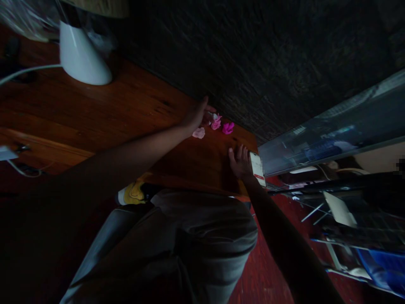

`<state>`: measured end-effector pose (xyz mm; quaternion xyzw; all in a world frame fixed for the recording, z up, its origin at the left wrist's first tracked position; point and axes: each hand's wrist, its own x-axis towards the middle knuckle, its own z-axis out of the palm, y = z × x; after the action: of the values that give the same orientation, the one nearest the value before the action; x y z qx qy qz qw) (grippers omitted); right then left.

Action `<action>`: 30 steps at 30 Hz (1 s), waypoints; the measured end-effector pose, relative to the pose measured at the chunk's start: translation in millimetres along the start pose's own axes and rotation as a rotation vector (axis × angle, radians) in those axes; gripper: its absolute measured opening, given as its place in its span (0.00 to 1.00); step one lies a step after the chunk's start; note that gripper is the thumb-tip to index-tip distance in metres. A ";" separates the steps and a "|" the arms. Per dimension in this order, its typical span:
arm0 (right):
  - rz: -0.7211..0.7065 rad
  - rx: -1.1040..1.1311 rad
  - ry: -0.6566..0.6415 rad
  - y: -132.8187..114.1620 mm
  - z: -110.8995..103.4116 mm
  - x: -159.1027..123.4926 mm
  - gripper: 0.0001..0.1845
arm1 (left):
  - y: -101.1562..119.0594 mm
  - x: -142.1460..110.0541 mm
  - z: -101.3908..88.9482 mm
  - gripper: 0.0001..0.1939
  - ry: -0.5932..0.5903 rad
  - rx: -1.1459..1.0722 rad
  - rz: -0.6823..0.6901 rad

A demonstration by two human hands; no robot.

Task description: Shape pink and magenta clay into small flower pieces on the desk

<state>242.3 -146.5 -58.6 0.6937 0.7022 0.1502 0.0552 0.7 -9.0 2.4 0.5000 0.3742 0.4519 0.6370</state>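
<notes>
Holding out the left hand [198, 117] left of the magenta flower [228, 128], by the pink flower [216, 123] and pale pink flower [199, 133] lying on that same side; not being able to tell its grip. Resting the right hand [241, 164], fingers wide, nearer and right of the magenta flower, with the phone [257, 166] lying farther right.

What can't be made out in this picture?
In the head view:
- Whether the left hand grips a pink flower: fingers and dim light hide the contact.
- Phone text: too small.
- Clear plastic: blurred, cut off by the top edge.
</notes>
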 end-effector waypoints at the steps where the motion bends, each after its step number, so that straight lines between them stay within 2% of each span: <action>1: -0.002 -0.016 0.006 -0.3 -0.8 -5.2 0.35 | 0.8 -0.7 -0.3 0.39 0.005 -0.005 0.001; 7: -0.155 -0.104 0.064 -9.0 -6.2 -51.7 0.24 | 5.8 -4.0 -0.1 0.40 0.008 -0.050 0.005; 10: -0.293 -0.130 0.183 -11.0 -6.7 -78.3 0.25 | 4.6 -2.4 1.2 0.40 -0.006 -0.073 0.012; 13: -0.395 -0.107 0.224 -7.9 -5.5 -96.6 0.28 | 2.4 -0.1 2.1 0.40 -0.021 -0.069 0.010; 17: -0.444 -0.105 0.268 -3.6 -2.6 -98.6 0.28 | 1.4 0.9 2.0 0.40 -0.024 -0.028 0.004; 20: -0.334 -0.140 0.253 -7.0 -1.7 -78.6 0.25 | 1.1 1.1 2.0 0.41 -0.030 -0.009 0.006; 23: -0.150 -0.147 0.149 -15.3 -2.9 -42.2 0.24 | -0.1 1.8 2.1 0.42 -0.038 0.012 0.013; 25: 0.012 -0.094 0.140 -21.2 -3.9 -13.7 0.28 | -0.9 2.6 1.8 0.42 -0.041 0.019 0.015; 28: 0.255 0.029 0.178 -25.4 -3.2 26.3 0.39 | -1.7 3.9 0.6 0.41 -0.047 0.005 0.010; 30: 0.355 0.122 0.155 -23.3 -0.8 47.3 0.42 | -1.8 4.5 -0.3 0.41 -0.046 -0.001 0.002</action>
<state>218.2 -99.6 -58.4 0.7951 0.5788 0.1676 -0.0685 2.1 -4.8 0.5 0.5105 0.3587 0.4409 0.6453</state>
